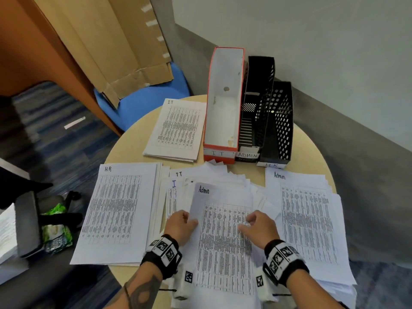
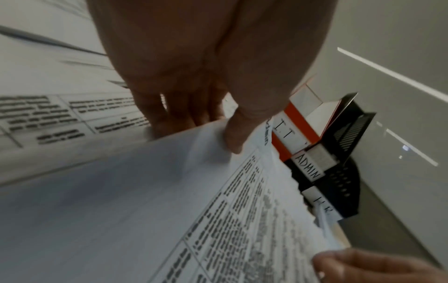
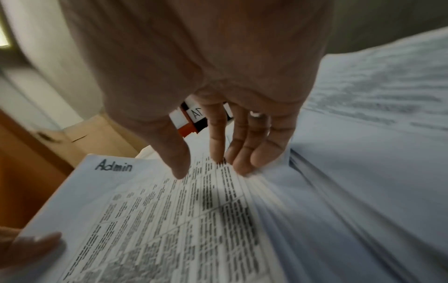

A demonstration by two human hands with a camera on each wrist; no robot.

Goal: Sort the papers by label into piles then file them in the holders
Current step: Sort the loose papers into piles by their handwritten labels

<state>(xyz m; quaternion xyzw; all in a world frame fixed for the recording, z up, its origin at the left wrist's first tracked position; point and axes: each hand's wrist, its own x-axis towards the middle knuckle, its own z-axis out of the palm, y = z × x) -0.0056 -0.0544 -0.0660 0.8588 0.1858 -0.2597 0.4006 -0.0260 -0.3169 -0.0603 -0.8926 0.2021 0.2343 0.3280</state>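
Note:
A sheet marked Admin (image 1: 223, 237) lies on top of the unsorted heap (image 1: 214, 175) in front of me. My left hand (image 1: 181, 224) pinches its raised left edge, thumb on top (image 2: 232, 134). My right hand (image 1: 256, 224) hovers over the sheet's right side, fingers (image 3: 242, 153) loosely spread, holding nothing. Sorted piles lie around: HR (image 1: 116, 210) at left, IT (image 1: 176, 130) at the back, Admin (image 1: 307, 219) at right. Three holders stand behind: the orange-and-white IT box (image 1: 223, 103), the black ADMIN holder (image 1: 256, 103), the black mesh HR holder (image 1: 281, 121).
The round beige table (image 1: 312, 148) is mostly covered with paper. A blue chair (image 1: 145, 101) with flattened cardboard (image 1: 116, 45) stands behind the table at left. A dark office chair (image 1: 29, 224) and a green packet (image 1: 58, 230) lie at the left.

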